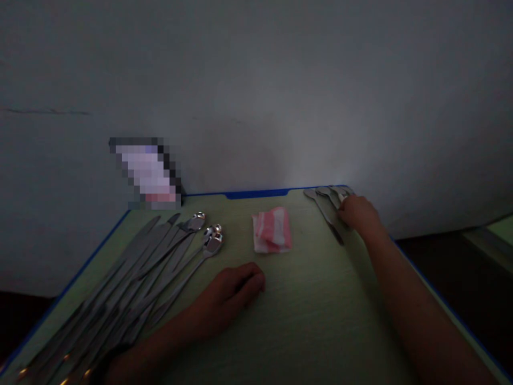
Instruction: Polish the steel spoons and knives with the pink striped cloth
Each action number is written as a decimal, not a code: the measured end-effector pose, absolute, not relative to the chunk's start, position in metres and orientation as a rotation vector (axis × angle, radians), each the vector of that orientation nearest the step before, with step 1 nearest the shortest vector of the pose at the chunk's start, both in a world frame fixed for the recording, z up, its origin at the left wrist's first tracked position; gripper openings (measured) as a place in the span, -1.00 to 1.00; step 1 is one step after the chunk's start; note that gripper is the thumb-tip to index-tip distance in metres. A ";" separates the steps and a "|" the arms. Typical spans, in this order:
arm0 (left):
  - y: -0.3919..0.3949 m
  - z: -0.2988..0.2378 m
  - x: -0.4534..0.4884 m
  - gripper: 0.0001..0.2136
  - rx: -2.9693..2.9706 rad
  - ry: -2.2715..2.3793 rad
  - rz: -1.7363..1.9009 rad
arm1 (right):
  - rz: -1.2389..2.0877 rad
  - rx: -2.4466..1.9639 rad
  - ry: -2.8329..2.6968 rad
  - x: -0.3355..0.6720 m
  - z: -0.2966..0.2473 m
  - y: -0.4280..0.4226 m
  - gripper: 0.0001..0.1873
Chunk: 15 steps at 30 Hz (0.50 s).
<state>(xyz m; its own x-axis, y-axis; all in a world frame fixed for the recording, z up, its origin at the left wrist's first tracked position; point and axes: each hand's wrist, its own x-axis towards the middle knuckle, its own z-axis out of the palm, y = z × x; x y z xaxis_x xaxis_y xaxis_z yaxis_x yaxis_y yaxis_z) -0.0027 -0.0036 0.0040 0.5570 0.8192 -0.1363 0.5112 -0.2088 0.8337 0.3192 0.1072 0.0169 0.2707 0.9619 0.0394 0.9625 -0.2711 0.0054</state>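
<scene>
My right hand (359,215) is at the far right corner of the table, its fingers closed around a spoon, with most of the grip hidden. Beside it several metal spoons lie in a row, the leftmost spoon (323,213) with its bowl toward the wall. My left hand (236,289) rests on the tabletop with fingers curled in, and nothing shows in it. Just beyond that hand is a folded pink-and-white striped cloth (273,231). Left of my left forearm lie several knives and long-handled spoons, including a shiny spoon (212,243).
The pale green table (304,310) has a blue edge and stands against a grey wall (256,96). A blurred-out device with a lit screen (146,171) leans at the back left. Part of another green surface (500,235) shows at far right.
</scene>
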 end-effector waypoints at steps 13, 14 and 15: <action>-0.004 0.006 -0.003 -0.70 1.851 1.062 0.434 | -0.043 -2.562 -1.867 0.315 0.019 0.107 -0.66; -0.004 0.006 -0.003 -0.70 1.851 1.062 0.433 | -0.047 -2.552 -1.868 0.316 0.019 0.107 -0.66; -0.004 0.006 -0.003 -0.70 1.852 1.064 0.431 | -0.049 -2.542 -1.867 0.316 0.019 0.107 -0.66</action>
<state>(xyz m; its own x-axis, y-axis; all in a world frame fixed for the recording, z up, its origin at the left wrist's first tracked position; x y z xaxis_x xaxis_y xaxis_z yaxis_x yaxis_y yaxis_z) -0.0025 -0.0040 0.0065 0.5640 0.8144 -0.1366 0.4900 -0.1969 0.8492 0.3158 0.1068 0.0193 0.2989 0.9541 0.0179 0.9537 -0.2994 0.0284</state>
